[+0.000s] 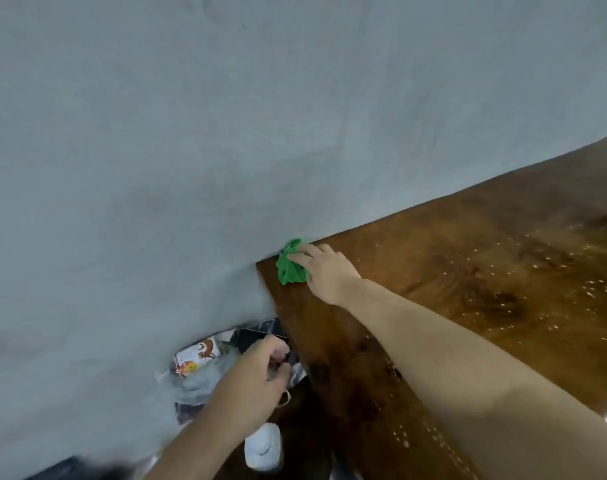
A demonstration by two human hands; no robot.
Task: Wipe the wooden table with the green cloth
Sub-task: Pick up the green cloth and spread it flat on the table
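The right hand reaches out across the wooden surface to its far corner, where the surface meets the grey wall. Its fingers are laid flat and loosely spread on top of the green cloth, pressing it down on the wood rather than pinching it. The cloth is bunched into a crumpled wad and sits right at the corner, its far edge touching or nearly touching the wall. Most of the wad sticks out beyond the fingertips on the side towards the wall and the corner, while the palm lies on the near side of it. The bare right forearm runs back across the surface to the lower right of the view.

The wood is dark brown with darker patches, and pale specks are scattered over it to the right of the hand and along the near edge.

The left hand is off the surface, lower down beside its left edge. Its fingers are curled in and seem to pinch the rim of a clear plastic bag, though the grip is partly hidden. A printed packet with orange and red pictures shows at the bag. A white object, blurred, lies below the left wrist
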